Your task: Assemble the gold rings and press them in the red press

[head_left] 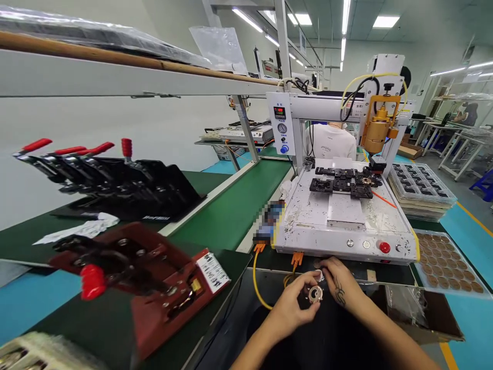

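Note:
My left hand point(293, 307) pinches a small round watch case point(315, 294) between thumb and fingers. The case has a coppery metal rim, small lugs and a dark centre. Close above it, my right hand point(339, 281) has its fingers curled and drawn together at the front edge of the bench. A small pale piece shows by its fingertips, too small to name, and I cannot tell whether it is gripped. A thin round disc point(317, 263) lies just beyond those fingertips, before the white machine point(323, 240).
Black fixtures point(342, 181) sit on the machine's bed below a gold dispensing head point(376, 134). At right are a tray of brown discs point(447, 262) and stacked trays point(419, 190). A red clamp fixture point(154, 288), black toggle clamps point(134, 185) and a green conveyor point(239, 205) stand left.

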`<state>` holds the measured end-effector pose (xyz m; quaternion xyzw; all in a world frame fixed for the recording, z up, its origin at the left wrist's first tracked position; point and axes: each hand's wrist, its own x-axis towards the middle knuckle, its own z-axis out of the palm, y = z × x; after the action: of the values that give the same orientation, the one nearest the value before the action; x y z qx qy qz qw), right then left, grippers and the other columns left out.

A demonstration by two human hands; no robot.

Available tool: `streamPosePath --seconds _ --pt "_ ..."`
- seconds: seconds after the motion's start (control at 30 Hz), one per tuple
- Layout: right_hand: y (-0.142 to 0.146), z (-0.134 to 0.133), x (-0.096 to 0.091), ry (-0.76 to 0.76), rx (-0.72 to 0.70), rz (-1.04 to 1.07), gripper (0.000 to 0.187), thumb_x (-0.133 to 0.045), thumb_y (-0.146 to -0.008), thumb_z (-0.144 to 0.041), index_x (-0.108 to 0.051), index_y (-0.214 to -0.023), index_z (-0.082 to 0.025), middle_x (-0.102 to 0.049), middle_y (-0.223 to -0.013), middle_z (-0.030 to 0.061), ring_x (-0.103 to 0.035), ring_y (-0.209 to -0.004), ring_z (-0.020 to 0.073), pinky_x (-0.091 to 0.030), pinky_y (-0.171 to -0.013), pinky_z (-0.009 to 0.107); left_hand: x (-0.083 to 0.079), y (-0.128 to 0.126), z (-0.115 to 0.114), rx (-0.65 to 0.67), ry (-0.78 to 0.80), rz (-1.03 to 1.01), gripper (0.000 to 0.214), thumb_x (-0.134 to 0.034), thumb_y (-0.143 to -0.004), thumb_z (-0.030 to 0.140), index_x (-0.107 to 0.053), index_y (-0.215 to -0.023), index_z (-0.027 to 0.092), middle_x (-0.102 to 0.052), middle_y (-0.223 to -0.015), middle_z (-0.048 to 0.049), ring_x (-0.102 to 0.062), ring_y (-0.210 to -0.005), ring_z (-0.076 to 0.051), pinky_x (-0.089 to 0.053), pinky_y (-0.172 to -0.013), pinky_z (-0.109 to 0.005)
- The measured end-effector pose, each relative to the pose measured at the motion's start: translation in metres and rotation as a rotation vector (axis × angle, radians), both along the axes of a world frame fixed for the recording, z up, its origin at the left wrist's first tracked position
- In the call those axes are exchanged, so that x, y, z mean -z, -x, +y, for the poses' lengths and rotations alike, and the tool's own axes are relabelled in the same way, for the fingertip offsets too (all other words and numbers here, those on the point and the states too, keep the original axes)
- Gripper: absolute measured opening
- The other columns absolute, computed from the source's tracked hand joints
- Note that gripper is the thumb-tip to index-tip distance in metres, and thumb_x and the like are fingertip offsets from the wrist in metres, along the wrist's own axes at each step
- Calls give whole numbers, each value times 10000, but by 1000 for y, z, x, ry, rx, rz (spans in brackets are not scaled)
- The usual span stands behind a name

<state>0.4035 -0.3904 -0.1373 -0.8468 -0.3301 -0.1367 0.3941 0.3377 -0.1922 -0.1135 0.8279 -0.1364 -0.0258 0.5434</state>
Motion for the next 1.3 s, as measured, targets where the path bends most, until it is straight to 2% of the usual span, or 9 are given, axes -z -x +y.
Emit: streamPosePath --seconds 0.2,0.4,0.57,0.7,0.87,0.97,1.17,1.23,1.3 --pt "-2 2 17 137 2 -90 201 -600 -1043 -193 -730 -1193 -222 -711 -1048 119 -693 -966 303 -639 -836 448 1 -13 13 38 -27 156 309 -732 -724 158 -653 -1019 207 -608 -1573 -128 -696 -864 -174 -550 -783 -313" --pt "0 -6 44 172 -53 -246 315 -471 -1096 -185 -745 -1246 -223 -785 -1080 136 -681 -899 288 -605 -772 447 -4 -16 20 142 -29 201 304 -715 -717 149 -635 -1005 207 -685 -1469 -122 -655 -788 -148 -506 -714 -274" --pt "9 -15 65 147 -141 -348 330 -482 -1088 -131 -760 -1218 -252 -822 -1000 85 -716 -804 227 -580 -686 373 -10 -13 20 183 -6 231 295 -703 -696 134 -616 -969 202 -577 -1594 -146 -620 -761 -123 -487 -704 -270" --pt "34 -24 69 133 -176 -363 297 -527 -1065 -133 -749 -1185 -289 -816 -929 44 -736 -741 210 -572 -616 340 -6 -11 19 164 66 246 281 -710 -700 142 -606 -954 200 -552 -1614 -155 -642 -775 -124 -496 -715 -276" --pt "66 -48 63 92 21 -313 292 -529 -1020 -90 -663 -1213 -265 -798 -1172 127 -773 -1056 316 -645 -837 492 11 -8 5 40 90 174 262 -702 -736 165 -601 -973 214 -534 -1627 -145 -657 -766 -127 -540 -755 -307" --pt "72 -61 58 42 208 -240 283 -542 -1002 -78 -614 -1200 -267 -713 -1414 149 -669 -1326 364 -595 -1014 598 20 -12 -11 -43 71 111 248 -691 -772 203 -593 -999 221 -529 -1626 -146 -673 -773 -133 -564 -765 -313" --pt "60 -62 58 29 267 -144 195 -524 -1028 -116 -609 -1134 -256 -678 -1474 147 -636 -1378 358 -571 -1084 624 22 -23 -27 -154 70 80 246 -696 -793 247 -627 -1026 211 -551 -1593 -139 -647 -660 -97 -569 -665 -294" --pt "49 -62 54 12 255 -119 171 -505 -1044 -138 -619 -1106 -248 -683 -1462 154 -635 -1377 354 -558 -1103 626 19 -22 -25 -190 108 87 268 -713 -804 269 -639 -1055 210 -654 -1463 -129 -645 -641 -103 -550 -616 -280" --pt "39 -64 44 -52 247 -55 152 -492 -1064 -191 -635 -1057 -240 -684 -1450 159 -628 -1377 351 -534 -1129 616 14 -16 -21 -217 157 104 300 -735 -818 294 -640 -1090 212 -764 -1179 -83 -655 -659 -129 -534 -605 -269"
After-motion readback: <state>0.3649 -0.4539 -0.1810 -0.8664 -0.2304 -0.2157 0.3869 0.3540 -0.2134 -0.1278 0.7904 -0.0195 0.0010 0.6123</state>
